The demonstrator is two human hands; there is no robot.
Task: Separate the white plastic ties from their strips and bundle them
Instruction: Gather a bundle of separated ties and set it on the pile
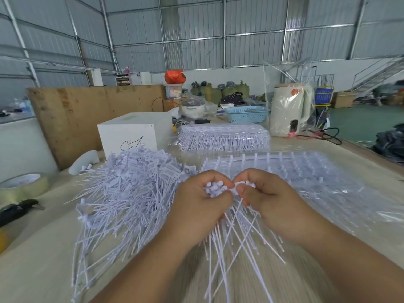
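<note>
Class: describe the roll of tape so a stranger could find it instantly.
Start at the white box with black scribble behind the loose pile of ties. Go left to the table's edge: the roll of tape lies flat, the only round, yellowish thing there.

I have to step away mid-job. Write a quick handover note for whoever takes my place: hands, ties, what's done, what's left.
Left hand grips a bunch of loose ties by their heads, tails hanging toward you.
Right hand pinches a strip piece against that bunch.
Done: big heap of separated ties on the table, left of the hands.
Left: uncut strips right behind the hands, another bagged stack farther back. No finished bundle visible yet.
</note>
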